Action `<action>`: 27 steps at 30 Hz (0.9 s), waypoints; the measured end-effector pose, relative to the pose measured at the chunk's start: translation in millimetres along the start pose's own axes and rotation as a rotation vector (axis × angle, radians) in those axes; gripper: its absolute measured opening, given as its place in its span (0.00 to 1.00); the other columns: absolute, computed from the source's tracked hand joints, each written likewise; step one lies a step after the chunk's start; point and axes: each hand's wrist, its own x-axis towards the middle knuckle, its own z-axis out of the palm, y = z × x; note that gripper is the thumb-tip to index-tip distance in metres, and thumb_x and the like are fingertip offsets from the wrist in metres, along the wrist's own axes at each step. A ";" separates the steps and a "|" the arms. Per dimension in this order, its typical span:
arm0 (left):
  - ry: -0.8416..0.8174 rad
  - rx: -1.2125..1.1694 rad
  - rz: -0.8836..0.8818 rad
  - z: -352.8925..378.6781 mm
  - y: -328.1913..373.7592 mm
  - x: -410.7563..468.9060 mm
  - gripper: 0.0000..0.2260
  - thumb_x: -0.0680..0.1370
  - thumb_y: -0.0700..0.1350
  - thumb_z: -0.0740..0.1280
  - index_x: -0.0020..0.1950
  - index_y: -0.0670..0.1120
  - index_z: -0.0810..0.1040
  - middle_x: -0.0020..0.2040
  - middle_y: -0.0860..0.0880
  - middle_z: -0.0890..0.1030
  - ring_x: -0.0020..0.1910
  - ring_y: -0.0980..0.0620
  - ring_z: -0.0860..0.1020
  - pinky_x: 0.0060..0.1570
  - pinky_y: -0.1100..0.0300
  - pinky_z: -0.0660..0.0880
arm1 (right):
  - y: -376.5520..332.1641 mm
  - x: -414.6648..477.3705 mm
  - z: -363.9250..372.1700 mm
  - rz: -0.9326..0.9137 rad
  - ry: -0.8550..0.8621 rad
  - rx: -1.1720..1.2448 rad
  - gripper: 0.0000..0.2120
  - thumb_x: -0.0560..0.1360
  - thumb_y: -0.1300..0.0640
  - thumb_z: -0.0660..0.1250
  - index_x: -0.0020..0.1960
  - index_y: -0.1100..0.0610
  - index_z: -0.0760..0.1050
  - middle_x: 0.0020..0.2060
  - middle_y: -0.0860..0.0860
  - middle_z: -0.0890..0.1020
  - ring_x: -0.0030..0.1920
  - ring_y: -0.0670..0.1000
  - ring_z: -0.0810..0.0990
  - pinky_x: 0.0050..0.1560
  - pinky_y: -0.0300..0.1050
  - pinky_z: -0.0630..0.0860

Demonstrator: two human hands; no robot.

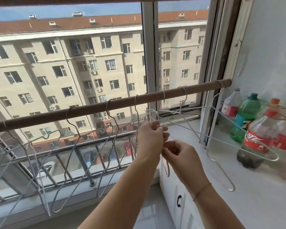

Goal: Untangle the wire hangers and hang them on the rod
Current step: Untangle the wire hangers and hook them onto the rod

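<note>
Nothing reads clearly. The front clear bottle (261, 129), near the right edge of the white counter (254, 199), has a red label (254, 140) with white script too blurred to make out. The green bottle (249, 106) behind it and the bottle by the window (230, 104) have coloured labels, both unreadable

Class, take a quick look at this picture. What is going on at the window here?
A person is sorting wire hangers at a window. The left hand and right hand both pinch the wire of one wire hanger just below the brown rod. Several other hangers already hook over the rod. Those on the right cross each other and look still tangled. Drink bottles stand on the white counter at the right.
</note>
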 end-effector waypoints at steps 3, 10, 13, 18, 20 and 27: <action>0.012 -0.043 0.009 6.8 6.7 7.9 0.13 0.78 0.33 0.59 0.61 0.39 0.74 0.43 0.45 0.81 0.35 0.53 0.78 0.36 0.61 0.78 | -6.3 10.2 -3.5 -0.030 0.048 0.064 0.02 0.70 0.53 0.71 0.42 0.49 0.80 0.29 0.45 0.82 0.31 0.40 0.79 0.31 0.29 0.72; 0.082 -0.126 0.020 20.5 18.3 30.9 0.10 0.78 0.32 0.58 0.56 0.40 0.74 0.39 0.46 0.80 0.32 0.54 0.76 0.37 0.61 0.78 | -17.2 38.3 -6.2 -0.062 0.088 0.103 0.05 0.69 0.53 0.72 0.36 0.46 0.79 0.29 0.52 0.82 0.30 0.47 0.78 0.35 0.43 0.77; 0.105 -0.150 0.008 23.3 17.8 39.4 0.09 0.78 0.32 0.58 0.54 0.41 0.73 0.39 0.46 0.80 0.33 0.53 0.76 0.37 0.61 0.77 | -17.0 47.4 -5.4 -0.071 0.096 0.129 0.05 0.69 0.55 0.72 0.37 0.47 0.80 0.29 0.49 0.83 0.32 0.46 0.81 0.39 0.44 0.79; 0.136 -0.193 -0.018 26.7 21.9 55.7 0.13 0.77 0.31 0.57 0.38 0.45 0.72 0.36 0.46 0.79 0.33 0.52 0.76 0.40 0.58 0.77 | -17.4 63.4 -0.1 -0.044 0.123 0.161 0.06 0.70 0.56 0.72 0.46 0.55 0.82 0.38 0.54 0.85 0.41 0.52 0.84 0.48 0.48 0.82; 0.160 -0.185 -0.018 26.8 21.4 62.4 0.14 0.77 0.32 0.57 0.36 0.45 0.72 0.35 0.46 0.78 0.33 0.52 0.76 0.39 0.58 0.76 | -17.6 68.8 2.3 -0.046 0.132 0.160 0.08 0.70 0.56 0.72 0.48 0.57 0.81 0.39 0.54 0.85 0.42 0.52 0.84 0.47 0.46 0.82; 0.173 -0.231 -0.020 23.2 18.4 72.4 0.13 0.77 0.32 0.58 0.60 0.40 0.74 0.39 0.47 0.80 0.33 0.54 0.77 0.30 0.64 0.74 | -12.7 75.6 10.4 -0.048 0.145 0.156 0.07 0.71 0.57 0.71 0.48 0.56 0.81 0.39 0.54 0.85 0.42 0.51 0.84 0.46 0.43 0.81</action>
